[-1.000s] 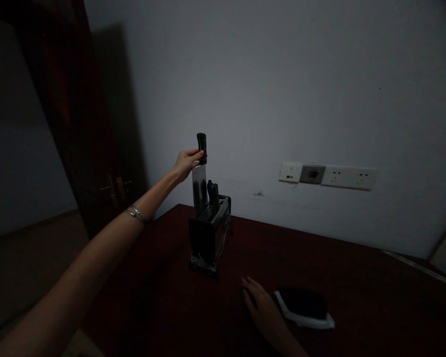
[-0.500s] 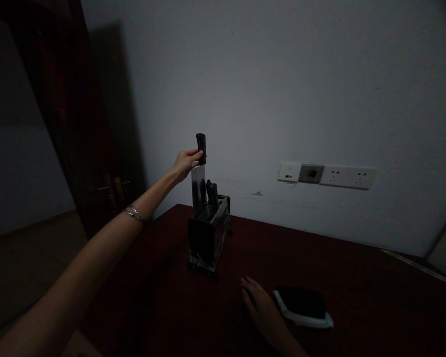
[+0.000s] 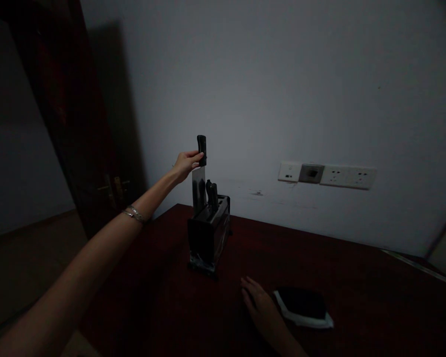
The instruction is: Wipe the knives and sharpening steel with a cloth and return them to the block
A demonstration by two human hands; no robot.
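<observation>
"Head view, with the knife block as my clock's centre: what does the left hand have?"

"It pinches a broad knife by the handle at twelve o'clock, between thumb and fingers. The blade stands upright, its lower end meeting the block's top; I can't tell how deep it goes."

"Why that grip?"

"I'd judge it keeps skin off the blade, and the raised wrist clears the black handles just beside it."

"And the right hand?"

"At five, palm-down on the counter, fingers loosely extended, holding nothing I can see; probably just bracing. A dark, pale-edged item lies just beside it at four."

"Edges? And room to move?"

"The counter's far corner sits near the block at ten, the wall rising behind, a door beyond. The longest stretch of counter runs toward three, below the sockets at two, so I'd call that my roomiest side."
</observation>
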